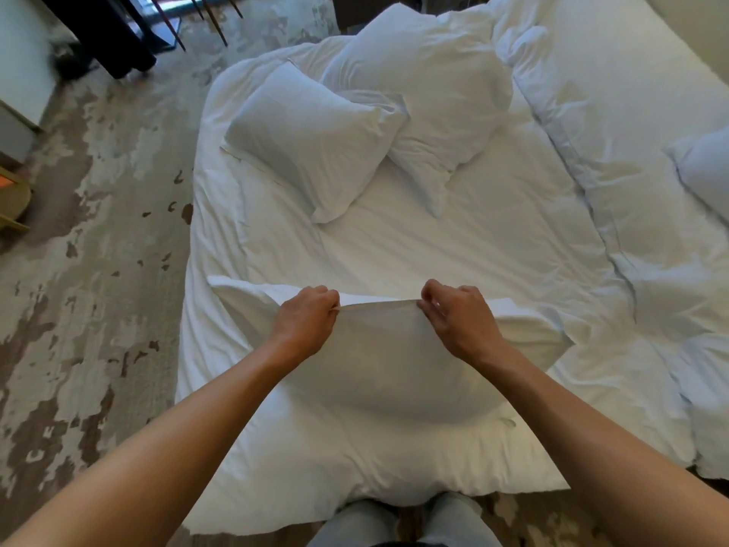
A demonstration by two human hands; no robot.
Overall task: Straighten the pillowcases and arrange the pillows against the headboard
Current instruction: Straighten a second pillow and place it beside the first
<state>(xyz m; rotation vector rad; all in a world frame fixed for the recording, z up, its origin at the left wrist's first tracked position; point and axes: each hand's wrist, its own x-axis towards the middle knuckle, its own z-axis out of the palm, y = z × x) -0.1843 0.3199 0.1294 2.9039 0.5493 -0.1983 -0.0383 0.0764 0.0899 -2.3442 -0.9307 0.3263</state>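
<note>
**Both hands pinch the pillowcase hem**

The left hand [305, 323] and right hand [459, 319] have their fingers [428, 305] closed on the hem of the near pillow [378, 373], stretching it taut between them. This pillow lies on the bed [493, 238] at its near edge. Two more pillows [311, 140] overlap farther off; another, perhaps, shows at the right edge. Patterned carpet [102, 238] lies left.

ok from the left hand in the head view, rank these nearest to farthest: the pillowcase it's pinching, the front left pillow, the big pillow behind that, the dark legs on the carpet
From the left hand:
1. Pillowcase, pinched in it.
2. Front left pillow, ahead.
3. Big pillow, behind that.
4. Dark legs, far left on the carpet.
</note>
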